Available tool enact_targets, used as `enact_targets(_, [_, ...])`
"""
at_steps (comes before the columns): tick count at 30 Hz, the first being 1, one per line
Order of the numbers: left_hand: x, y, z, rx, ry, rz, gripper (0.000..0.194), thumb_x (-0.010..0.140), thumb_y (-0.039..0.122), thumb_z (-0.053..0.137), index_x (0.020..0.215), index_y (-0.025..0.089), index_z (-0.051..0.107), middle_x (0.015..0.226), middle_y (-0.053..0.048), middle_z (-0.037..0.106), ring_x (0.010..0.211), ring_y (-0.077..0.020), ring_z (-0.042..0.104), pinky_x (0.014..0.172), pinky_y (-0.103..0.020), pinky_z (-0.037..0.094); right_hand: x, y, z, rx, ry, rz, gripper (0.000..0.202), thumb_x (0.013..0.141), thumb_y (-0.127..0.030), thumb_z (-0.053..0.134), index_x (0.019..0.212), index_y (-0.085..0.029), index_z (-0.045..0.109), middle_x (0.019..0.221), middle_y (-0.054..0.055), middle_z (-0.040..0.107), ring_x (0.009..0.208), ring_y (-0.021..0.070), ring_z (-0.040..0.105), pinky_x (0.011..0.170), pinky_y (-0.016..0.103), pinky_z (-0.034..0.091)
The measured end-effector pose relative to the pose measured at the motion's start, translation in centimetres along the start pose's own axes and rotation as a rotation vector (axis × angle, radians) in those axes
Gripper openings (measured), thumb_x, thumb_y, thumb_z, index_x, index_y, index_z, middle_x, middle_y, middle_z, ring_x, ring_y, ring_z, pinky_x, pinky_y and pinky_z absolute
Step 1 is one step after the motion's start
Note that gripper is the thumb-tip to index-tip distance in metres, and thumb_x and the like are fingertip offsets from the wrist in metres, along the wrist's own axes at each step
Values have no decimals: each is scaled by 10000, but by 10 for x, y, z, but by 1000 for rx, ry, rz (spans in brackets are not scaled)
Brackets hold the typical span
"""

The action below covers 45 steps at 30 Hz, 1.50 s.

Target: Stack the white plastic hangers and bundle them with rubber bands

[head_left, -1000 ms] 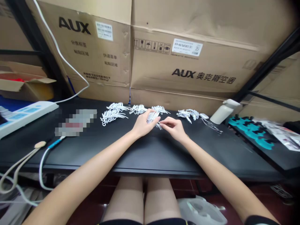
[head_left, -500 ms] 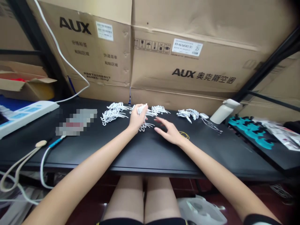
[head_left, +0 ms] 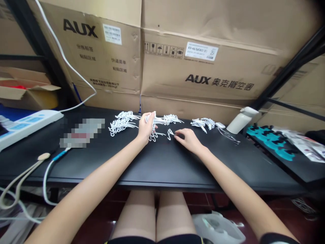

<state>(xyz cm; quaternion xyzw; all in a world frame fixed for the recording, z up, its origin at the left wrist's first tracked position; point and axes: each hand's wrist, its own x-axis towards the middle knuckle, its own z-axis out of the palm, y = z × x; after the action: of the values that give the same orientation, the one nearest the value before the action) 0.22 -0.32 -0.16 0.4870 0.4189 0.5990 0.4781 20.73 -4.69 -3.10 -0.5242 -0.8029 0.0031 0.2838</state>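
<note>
My left hand point(head_left: 146, 130) is closed round a bunch of white hooks point(head_left: 157, 120) near the middle of the black table point(head_left: 157, 162). Just below it, more white hooks point(head_left: 153, 136) show beside the fingers. To the right, my right hand point(head_left: 187, 138) is closed in a pinch on one or a few white hooks point(head_left: 170, 134), held low over the table. A pile of white hooks point(head_left: 120, 125) lies left of my left hand, and another pile point(head_left: 173, 119) sits behind, between the hands.
Bundled white pieces point(head_left: 203, 123), glasses point(head_left: 230, 136) and a white bottle point(head_left: 242, 120) stand or lie at the right. Teal pieces point(head_left: 271, 142) are farther right. A power strip point(head_left: 30, 127) and a looped strap point(head_left: 25, 173) are at the left. Cardboard boxes point(head_left: 193, 88) line the back.
My right hand has moved slightly right, its fingers have closed, and white hooks now show at its fingertips. The yellow bands are now hidden by that hand. My left hand keeps its bunch.
</note>
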Motion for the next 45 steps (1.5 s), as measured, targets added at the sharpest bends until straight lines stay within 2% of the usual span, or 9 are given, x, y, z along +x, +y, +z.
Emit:
enact_targets(7, [-1,-4,1,39,-49,63,304,844,457,561,987,190,532,808,-20,613,457,-85,543,355,-187,378,-1,16,2,-108,-32,76,121,801,-143,594,791,-178,709,836,80,684,765,205,601,719,332,472])
enact_targets(12, [-2,-8,0,170,-124,177,326,853,486,532,1017,204,527,840,-22,641,494,-83,571,416,-189,423,0,15,-9,146,112,126,92,784,-223,627,747,-175,696,740,46,689,643,174,599,643,313,477])
enact_targets(15, [-5,-8,-2,238,-156,230,327,852,500,529,1015,217,540,810,-8,638,504,-90,581,456,-200,444,1,10,-19,362,205,162,148,761,-322,669,738,-180,700,740,48,709,659,189,631,648,328,501])
enact_targets(18, [-8,-6,-2,300,-166,241,330,849,507,530,1018,225,546,806,-5,641,499,-103,589,451,-210,443,2,4,-24,465,252,174,194,738,-374,693,743,-181,710,756,57,719,685,201,648,675,348,515])
enact_targets(24, [-10,-6,-2,383,-195,249,354,860,527,502,1065,242,541,827,-21,653,506,-134,609,433,-235,433,2,9,-23,411,321,209,222,749,-389,678,773,-174,722,732,56,704,631,185,610,622,339,491])
enact_targets(29, [-10,-7,-3,434,-218,284,346,873,509,493,1077,233,543,781,-11,649,518,-149,617,539,-269,468,3,16,-23,409,394,186,212,762,-372,674,787,-169,727,761,62,710,643,180,608,642,334,489])
enact_targets(37, [-16,-2,-3,604,-313,403,368,879,490,487,1085,197,567,800,-14,651,610,-156,590,647,-274,451,1,-4,-23,406,360,51,166,802,-332,654,807,-181,721,765,41,680,662,152,581,664,306,484])
enact_targets(43, [-16,-4,-2,586,-318,405,372,880,493,491,1100,201,564,970,-42,654,618,-141,596,651,-266,452,2,-2,-22,511,455,78,139,777,-319,684,773,-184,717,762,44,689,683,168,612,655,308,493])
enact_targets(45, [-16,-4,-2,564,-315,398,368,886,486,485,1094,195,567,1047,-59,645,661,-145,609,676,-270,462,2,-2,-22,534,441,83,136,767,-317,694,769,-183,717,759,44,691,684,170,620,657,308,499])
